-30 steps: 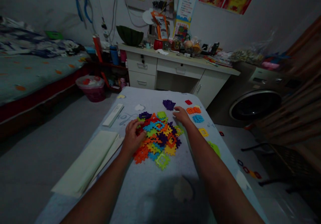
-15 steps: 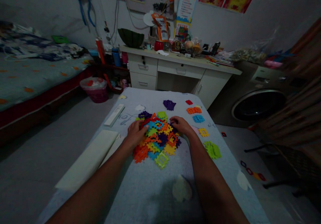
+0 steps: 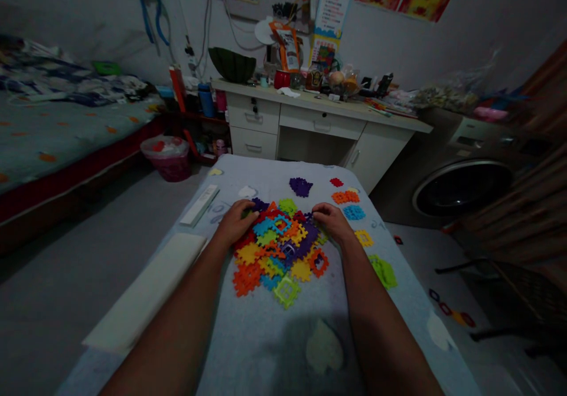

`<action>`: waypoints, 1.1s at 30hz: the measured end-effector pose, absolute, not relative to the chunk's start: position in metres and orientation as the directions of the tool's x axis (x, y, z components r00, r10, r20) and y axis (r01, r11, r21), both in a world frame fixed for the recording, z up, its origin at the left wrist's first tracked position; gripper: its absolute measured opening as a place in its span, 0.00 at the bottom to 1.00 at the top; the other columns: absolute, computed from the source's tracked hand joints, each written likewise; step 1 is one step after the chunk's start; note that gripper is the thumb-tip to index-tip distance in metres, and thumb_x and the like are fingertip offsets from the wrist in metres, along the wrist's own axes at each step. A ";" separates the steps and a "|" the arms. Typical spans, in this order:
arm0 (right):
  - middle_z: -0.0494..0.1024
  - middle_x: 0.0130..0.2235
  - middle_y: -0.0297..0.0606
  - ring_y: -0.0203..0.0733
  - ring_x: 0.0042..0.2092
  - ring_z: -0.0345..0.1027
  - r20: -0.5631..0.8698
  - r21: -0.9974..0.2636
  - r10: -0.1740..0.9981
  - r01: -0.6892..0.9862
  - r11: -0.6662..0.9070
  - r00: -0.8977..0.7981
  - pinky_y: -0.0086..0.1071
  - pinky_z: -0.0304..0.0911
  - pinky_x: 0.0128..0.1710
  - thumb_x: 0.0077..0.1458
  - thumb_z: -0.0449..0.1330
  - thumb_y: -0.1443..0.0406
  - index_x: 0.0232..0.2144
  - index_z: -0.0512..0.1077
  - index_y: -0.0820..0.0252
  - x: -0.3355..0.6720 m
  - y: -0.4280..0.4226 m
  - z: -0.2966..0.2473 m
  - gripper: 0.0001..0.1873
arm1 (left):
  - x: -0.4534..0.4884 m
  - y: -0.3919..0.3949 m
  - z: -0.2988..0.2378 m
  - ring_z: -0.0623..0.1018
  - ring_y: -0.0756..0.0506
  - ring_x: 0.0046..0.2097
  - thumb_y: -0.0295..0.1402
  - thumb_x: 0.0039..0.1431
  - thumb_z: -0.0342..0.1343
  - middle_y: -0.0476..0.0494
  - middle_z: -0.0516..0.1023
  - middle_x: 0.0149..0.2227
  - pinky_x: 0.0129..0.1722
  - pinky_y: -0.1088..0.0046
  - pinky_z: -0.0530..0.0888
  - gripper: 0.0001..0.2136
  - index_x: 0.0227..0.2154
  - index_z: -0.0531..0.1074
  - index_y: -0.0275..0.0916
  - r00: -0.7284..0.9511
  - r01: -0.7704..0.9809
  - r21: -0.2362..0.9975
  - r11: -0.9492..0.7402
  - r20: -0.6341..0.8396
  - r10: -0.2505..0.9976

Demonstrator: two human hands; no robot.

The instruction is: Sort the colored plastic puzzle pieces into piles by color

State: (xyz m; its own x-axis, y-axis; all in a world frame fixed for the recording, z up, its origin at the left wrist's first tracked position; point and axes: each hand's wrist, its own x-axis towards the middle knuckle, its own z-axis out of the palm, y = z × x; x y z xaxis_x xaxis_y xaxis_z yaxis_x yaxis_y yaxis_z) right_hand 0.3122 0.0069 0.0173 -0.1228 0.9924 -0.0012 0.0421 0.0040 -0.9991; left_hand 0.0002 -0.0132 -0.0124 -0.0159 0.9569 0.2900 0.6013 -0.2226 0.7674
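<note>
A heap of interlocking plastic building pieces (image 3: 268,239) in orange, yellow, blue, green, red and purple lies in the middle of the cloth-covered table (image 3: 266,349). At the heap's left edge rests my left hand (image 3: 237,221), its fingers apart and touching the pieces near a purple one (image 3: 259,205). On the opposite side, my right hand (image 3: 332,220) has its thumb and fingers drawn together at a small purple piece (image 3: 309,215); the grip is partly hidden. A flat purple piece (image 3: 309,237) and an orange square frame (image 3: 318,262) lie close below it.
Along the right side lie a red piece (image 3: 336,182), orange pieces (image 3: 345,197), blue pieces (image 3: 354,212), a yellow frame (image 3: 364,238) and green pieces (image 3: 383,270). A purple stack (image 3: 301,187) sits at the back. On the left are a white box (image 3: 200,205) and a pale flat slab (image 3: 148,289).
My hands have moved apart, the left leftward and the right rightward. The heap has spread out, with a purple piece more exposed and the orange frame shifted right.
</note>
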 end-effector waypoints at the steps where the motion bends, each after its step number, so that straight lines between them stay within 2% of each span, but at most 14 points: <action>1: 0.72 0.26 0.28 0.32 0.27 0.62 -0.005 -1.000 0.994 0.010 -0.004 -0.112 0.27 0.57 0.29 0.36 0.67 0.61 0.29 0.73 0.59 0.313 0.008 0.016 0.14 | -0.001 -0.013 -0.014 0.72 0.38 0.55 0.46 0.55 0.53 0.39 0.74 0.50 0.59 0.58 0.66 0.19 0.43 0.73 0.39 0.005 0.609 0.755 -0.243 0.302 0.953; 6: 0.71 0.23 0.27 0.31 0.25 0.62 0.006 -0.997 0.996 -0.080 -0.001 -0.094 0.27 0.57 0.27 0.39 0.68 0.58 0.28 0.71 0.58 0.315 0.011 0.012 0.15 | -0.003 -0.012 -0.014 0.73 0.39 0.53 0.46 0.56 0.53 0.40 0.74 0.47 0.58 0.58 0.68 0.18 0.42 0.74 0.40 0.026 0.652 0.708 -0.272 0.337 0.941; 8: 0.70 0.22 0.28 0.32 0.24 0.62 0.006 -0.998 0.999 -0.058 0.003 -0.049 0.26 0.56 0.25 0.40 0.68 0.56 0.27 0.70 0.58 0.313 0.012 0.014 0.16 | -0.001 -0.010 -0.014 0.73 0.38 0.53 0.46 0.55 0.54 0.39 0.74 0.47 0.58 0.57 0.68 0.18 0.42 0.74 0.40 -0.002 0.669 0.701 -0.247 0.334 0.943; 13: 0.75 0.25 0.32 0.33 0.24 0.64 0.013 -1.000 0.997 0.022 0.012 0.073 0.26 0.54 0.22 0.38 0.67 0.54 0.26 0.70 0.59 0.300 0.028 0.023 0.18 | 0.003 -0.007 -0.017 0.69 0.35 0.59 0.46 0.53 0.56 0.37 0.69 0.55 0.60 0.53 0.65 0.18 0.42 0.75 0.41 -0.072 0.703 0.691 -0.169 0.306 0.949; 16: 0.77 0.26 0.35 0.34 0.25 0.67 0.009 -0.998 0.991 0.069 0.000 0.134 0.25 0.53 0.21 0.37 0.66 0.55 0.25 0.70 0.60 0.288 0.050 0.025 0.16 | 0.003 -0.006 -0.017 0.70 0.36 0.58 0.46 0.54 0.56 0.39 0.72 0.54 0.59 0.52 0.66 0.17 0.42 0.75 0.43 -0.047 0.702 0.691 -0.169 0.282 0.958; 22: 0.70 0.20 0.29 0.33 0.24 0.62 0.104 -0.960 0.965 0.279 0.034 0.241 0.27 0.54 0.24 0.38 0.64 0.60 0.20 0.70 0.60 0.259 0.098 0.022 0.10 | 0.003 -0.008 -0.014 0.73 0.38 0.54 0.46 0.55 0.55 0.43 0.77 0.49 0.56 0.56 0.68 0.16 0.42 0.75 0.44 -0.010 0.695 0.693 -0.190 0.274 0.962; 25: 0.69 0.19 0.28 0.32 0.23 0.60 0.085 -0.930 0.970 0.367 -0.004 0.226 0.26 0.54 0.24 0.42 0.61 0.60 0.20 0.70 0.60 0.245 0.110 0.020 0.09 | 0.003 -0.009 -0.012 0.73 0.38 0.53 0.46 0.54 0.55 0.43 0.77 0.48 0.55 0.57 0.69 0.16 0.41 0.75 0.44 -0.015 0.692 0.696 -0.192 0.279 0.960; 30: 0.73 0.21 0.31 0.33 0.25 0.63 0.044 -0.879 0.991 0.477 -0.023 0.130 0.25 0.58 0.26 0.48 0.57 0.62 0.22 0.71 0.60 0.234 0.114 0.018 0.09 | 0.004 -0.010 -0.009 0.74 0.37 0.51 0.46 0.53 0.56 0.43 0.78 0.47 0.53 0.57 0.70 0.15 0.40 0.76 0.44 -0.016 0.682 0.702 -0.204 0.293 0.956; 33: 0.76 0.25 0.34 0.35 0.30 0.67 0.100 -0.799 0.987 0.601 0.003 0.129 0.26 0.60 0.31 0.49 0.56 0.66 0.23 0.72 0.60 0.235 0.114 0.019 0.06 | 0.004 -0.010 -0.008 0.74 0.37 0.51 0.46 0.53 0.57 0.43 0.78 0.46 0.54 0.57 0.69 0.15 0.39 0.76 0.44 -0.015 0.677 0.706 -0.210 0.298 0.955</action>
